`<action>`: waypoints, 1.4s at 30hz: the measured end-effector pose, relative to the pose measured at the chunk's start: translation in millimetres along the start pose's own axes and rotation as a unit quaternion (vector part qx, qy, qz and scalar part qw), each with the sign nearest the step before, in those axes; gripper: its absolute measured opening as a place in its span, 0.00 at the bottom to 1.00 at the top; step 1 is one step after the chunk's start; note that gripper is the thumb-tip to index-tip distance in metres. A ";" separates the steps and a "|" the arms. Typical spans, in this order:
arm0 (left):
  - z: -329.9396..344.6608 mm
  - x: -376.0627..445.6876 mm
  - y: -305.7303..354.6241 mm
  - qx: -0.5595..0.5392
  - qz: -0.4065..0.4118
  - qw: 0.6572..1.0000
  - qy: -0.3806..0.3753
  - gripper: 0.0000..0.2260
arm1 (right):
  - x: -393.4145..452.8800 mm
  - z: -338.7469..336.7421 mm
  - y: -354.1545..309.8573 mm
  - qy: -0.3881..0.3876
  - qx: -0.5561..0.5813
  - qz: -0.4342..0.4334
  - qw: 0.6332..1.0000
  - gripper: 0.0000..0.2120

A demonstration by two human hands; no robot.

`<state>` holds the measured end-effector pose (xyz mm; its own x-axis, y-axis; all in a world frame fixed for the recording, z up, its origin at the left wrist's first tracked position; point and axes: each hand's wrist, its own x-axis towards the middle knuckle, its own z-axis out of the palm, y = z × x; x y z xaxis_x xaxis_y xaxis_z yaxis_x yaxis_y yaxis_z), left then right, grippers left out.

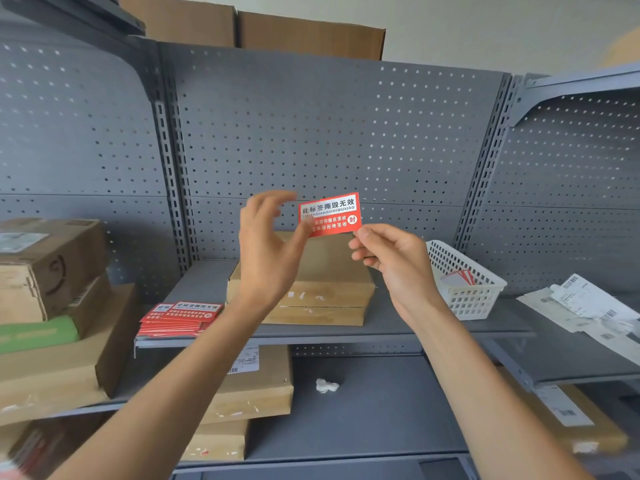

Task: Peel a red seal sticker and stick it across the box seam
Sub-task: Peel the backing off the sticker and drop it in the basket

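Both our forearms reach up: our right hand [391, 258] pinches the sticker's [329, 214] lower right corner, our left hand [268, 247] thumbs its left edge, fingers spread. We judge peeling underway; next, lift the backing, then lower to the box [332, 271] seam.

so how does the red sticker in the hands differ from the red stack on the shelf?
The held sticker is a single sheet, up in the air and facing the camera; the stack is many sheets lying flat on the shelf.
The held sticker is pinched by the right hand at its lower right corner, with the left hand at its left edge; the stack is untouched.
Both are red with the same white header band.
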<state>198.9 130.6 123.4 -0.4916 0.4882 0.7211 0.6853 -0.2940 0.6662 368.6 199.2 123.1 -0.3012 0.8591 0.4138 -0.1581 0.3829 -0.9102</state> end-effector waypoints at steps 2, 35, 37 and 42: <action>2.4 -3.7 6.4 0.010 0.063 0.997 -0.046 0.07 | -0.4 4.7 1.0 0.000 -0.022 -0.032 0.999 0.07; -7.5 -7.2 11.5 -0.016 0.068 0.987 -0.148 0.09 | -6.3 27.5 -3.3 -0.041 -0.104 -0.112 0.987 0.08; -7.5 -6.5 11.2 -0.012 0.067 0.987 -0.147 0.09 | -5.8 28.4 -2.2 -0.039 -0.106 -0.110 0.987 0.08; -6.1 -4.2 8.1 0.006 0.065 0.987 -0.149 0.09 | -6.5 30.9 -1.2 -0.025 -0.110 -0.106 0.988 0.09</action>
<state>203.2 121.2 126.9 -0.2214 0.6671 0.7113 0.7395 -0.3607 0.5684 341.8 182.6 122.1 -0.3300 0.7362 0.5909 -0.0159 0.6215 -0.7832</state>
